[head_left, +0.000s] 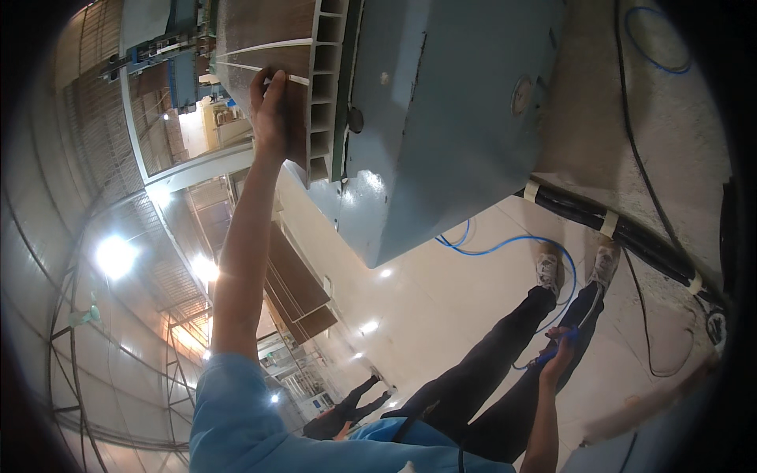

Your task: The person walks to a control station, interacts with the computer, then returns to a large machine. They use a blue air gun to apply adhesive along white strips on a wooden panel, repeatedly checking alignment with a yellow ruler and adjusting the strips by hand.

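My left hand point(270, 114) reaches up to a brown hollow panel point(296, 118) with an open-celled edge. Its fingers are pinched together at a thin white strip point(296, 78) that crosses the panel's brown face. A second white strip point(268, 47) lies just above. Down by my legs, my right hand point(560, 355) is wrapped round a blue air blow gun point(546, 354), whose thin pale nozzle points toward my shoes. The panel rests against a large blue-grey metal machine body point(465, 102).
A blue hose point(512, 238) loops over the pale floor near my feet. Thick black cables point(568, 206) bound with pale tape run along the machine's base. Brown panels point(296, 276) are stacked farther off. Another person's dark-clothed legs point(355, 406) show in the background.
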The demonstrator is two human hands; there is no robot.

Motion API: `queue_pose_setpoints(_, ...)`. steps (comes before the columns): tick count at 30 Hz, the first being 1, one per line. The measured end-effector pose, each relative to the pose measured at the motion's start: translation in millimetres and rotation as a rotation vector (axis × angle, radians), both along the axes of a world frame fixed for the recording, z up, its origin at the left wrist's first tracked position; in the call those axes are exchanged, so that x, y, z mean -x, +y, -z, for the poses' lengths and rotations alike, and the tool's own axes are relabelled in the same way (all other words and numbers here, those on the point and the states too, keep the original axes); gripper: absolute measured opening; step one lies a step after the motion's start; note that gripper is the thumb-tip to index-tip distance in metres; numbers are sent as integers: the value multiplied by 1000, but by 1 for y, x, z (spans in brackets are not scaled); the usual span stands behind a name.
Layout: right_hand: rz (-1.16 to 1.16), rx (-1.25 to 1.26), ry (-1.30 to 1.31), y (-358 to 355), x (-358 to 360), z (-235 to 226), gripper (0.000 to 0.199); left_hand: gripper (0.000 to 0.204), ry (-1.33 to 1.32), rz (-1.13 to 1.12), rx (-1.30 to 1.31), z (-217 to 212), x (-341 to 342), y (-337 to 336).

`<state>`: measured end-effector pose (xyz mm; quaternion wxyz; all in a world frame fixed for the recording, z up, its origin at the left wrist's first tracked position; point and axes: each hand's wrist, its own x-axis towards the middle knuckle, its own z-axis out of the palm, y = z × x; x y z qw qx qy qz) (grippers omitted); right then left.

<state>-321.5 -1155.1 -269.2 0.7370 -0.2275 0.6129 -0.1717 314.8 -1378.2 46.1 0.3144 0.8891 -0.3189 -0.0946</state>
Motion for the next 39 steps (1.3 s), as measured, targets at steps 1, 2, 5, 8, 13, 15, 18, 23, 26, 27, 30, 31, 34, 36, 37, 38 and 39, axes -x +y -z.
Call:
queue_pose_setpoints(1, 18, -9, -3, 1, 1, 2, 46, 61, -26, 24, -3, -1, 2, -2)
queue_pose_setpoints(2, 37, -19, -5, 2, 1, 3, 46, 61, -50, 48, -6, -1, 3, -4)
queue_pose_setpoints(5, 56, -40, 5, 6, 4, 4, 48, 62, -3, 47, -38, -4, 9, -1)
queue_pose_setpoints(8, 85, -63, -13, 7, 8, 4, 51, 65, -32, -3, -33, -4, 8, 0)
queue_pose_setpoints(13, 175, -112, -24, 8, 12, 8, 53, 63, 2, 20, -31, -3, -3, 3)
queue_pose_setpoints(15, 194, -116, -20, 8, 12, 10, 55, 60, 57, 24, 4, -3, -10, 6)
queue_pose_setpoints(18, 221, -124, -17, 9, 11, 11, 57, 53, 136, -11, 29, -4, -20, 10)
queue_pose_setpoints(23, 239, -142, -23, 7, 10, 10, 58, 51, 125, -9, 56, -2, -27, 15)
queue_pose_setpoints(26, 258, -136, -18, 8, 8, 11, 58, 52, 66, 40, 17, -2, -27, 16)
queue_pose_setpoints(27, 246, -136, 1, 8, 7, 11, 57, 52, 74, 35, 25, -2, -27, 16)
queue_pose_setpoints(30, 240, -138, 17, 9, 7, 11, 57, 51, 81, 28, 39, -2, -26, 15)
queue_pose_setpoints(31, 239, -142, 8, 9, 8, 11, 57, 50, 74, 28, 41, -2, -25, 14)
queue_pose_setpoints(34, 242, -140, -19, 8, 9, 12, 57, 49, 38, 45, 29, -1, -19, 14)
queue_pose_setpoints(36, 239, -140, -27, 7, 10, 12, 57, 50, -28, 56, 2, -1, -14, 12)
queue_pose_setpoints(37, 233, -143, -24, 7, 10, 12, 57, 50, -79, 57, -18, -1, -12, 10)
queue_pose_setpoints(38, 228, -146, -20, 7, 9, 12, 57, 51, -134, 75, -40, -2, -10, 8)
queue_pose_setpoints(39, 236, -151, -18, 6, 9, 12, 57, 52, -125, 57, -40, -2, -7, 7)
